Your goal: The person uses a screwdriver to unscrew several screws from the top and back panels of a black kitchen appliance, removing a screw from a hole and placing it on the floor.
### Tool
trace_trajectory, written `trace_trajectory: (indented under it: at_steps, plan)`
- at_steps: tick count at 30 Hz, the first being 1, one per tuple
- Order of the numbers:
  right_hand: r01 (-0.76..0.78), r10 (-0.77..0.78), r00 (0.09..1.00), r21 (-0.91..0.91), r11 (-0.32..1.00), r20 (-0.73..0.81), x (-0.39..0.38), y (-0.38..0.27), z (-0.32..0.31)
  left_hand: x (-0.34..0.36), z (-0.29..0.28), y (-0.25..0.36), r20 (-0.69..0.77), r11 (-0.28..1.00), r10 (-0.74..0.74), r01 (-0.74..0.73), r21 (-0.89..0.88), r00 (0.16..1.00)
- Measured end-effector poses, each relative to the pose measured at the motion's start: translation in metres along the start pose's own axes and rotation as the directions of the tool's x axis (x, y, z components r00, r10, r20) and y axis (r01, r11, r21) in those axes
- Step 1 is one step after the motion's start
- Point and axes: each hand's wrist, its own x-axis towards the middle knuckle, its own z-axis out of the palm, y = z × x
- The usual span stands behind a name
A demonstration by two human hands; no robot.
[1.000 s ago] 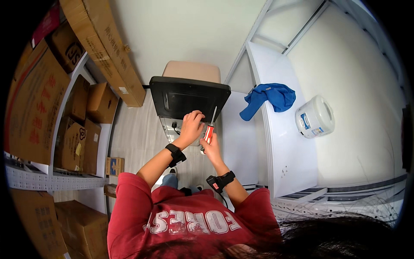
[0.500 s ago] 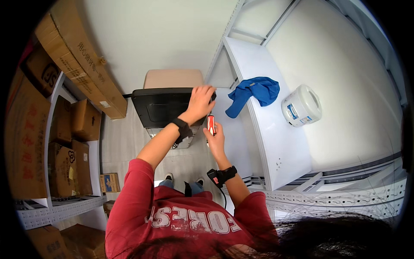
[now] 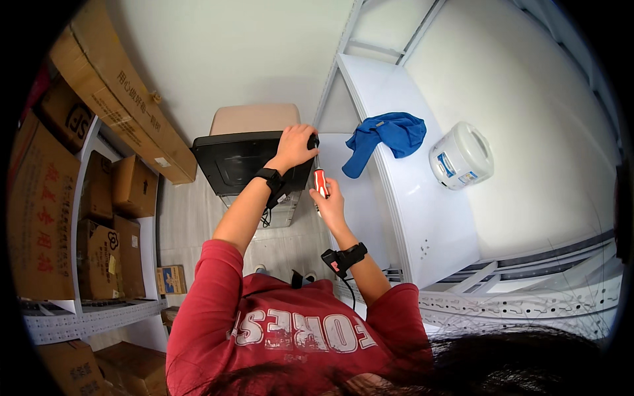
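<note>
A flat black panel [image 3: 231, 162] stands tilted in front of me, its face with a recessed rounded outline toward me. My left hand [image 3: 295, 145] grips its upper right corner, fingers curled over the edge. A screwdriver [image 3: 321, 181] with a red and white handle is in my right hand [image 3: 333, 203], its shaft pointing up toward the panel's right edge beside my left fingers. Whether its tip touches the panel is hidden. A silvery case [image 3: 285, 212] shows beneath the panel, with a dark cable [image 3: 266, 218] in front of it.
Behind the panel is a beige padded seat [image 3: 254, 119]. On my right, a white shelf [image 3: 429, 224] bears a blue cloth [image 3: 393, 135] hanging over its edge and a white tub [image 3: 461, 156]. Cardboard boxes [image 3: 135, 188] fill the left rack, and a long carton [image 3: 125, 99] leans on the wall.
The panel, my left hand and the screwdriver sit slightly farther left and up in the picture, partly because the view has shifted. Both grips are the same.
</note>
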Motion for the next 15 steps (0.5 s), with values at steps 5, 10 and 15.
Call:
trace_trajectory:
  at_steps: [5,10,15]
  plan:
    - [0.025,-0.025,1.0,0.009,1.0,0.002,0.001,-0.001,0.0,-0.002,-0.001,-0.004,0.033,1.0,-0.008,0.008,-0.006,0.999]
    - [-0.022,0.022,1.0,-0.021,1.0,0.016,0.0,-0.01,-0.002,-0.004,-0.002,-0.003,0.039,1.0,0.003,-0.002,-0.008,0.999]
    - [0.053,-0.053,0.999,-0.054,0.997,-0.01,0.001,0.002,-0.001,-0.004,-0.002,-0.001,0.039,1.0,0.019,-0.019,-0.007,0.999]
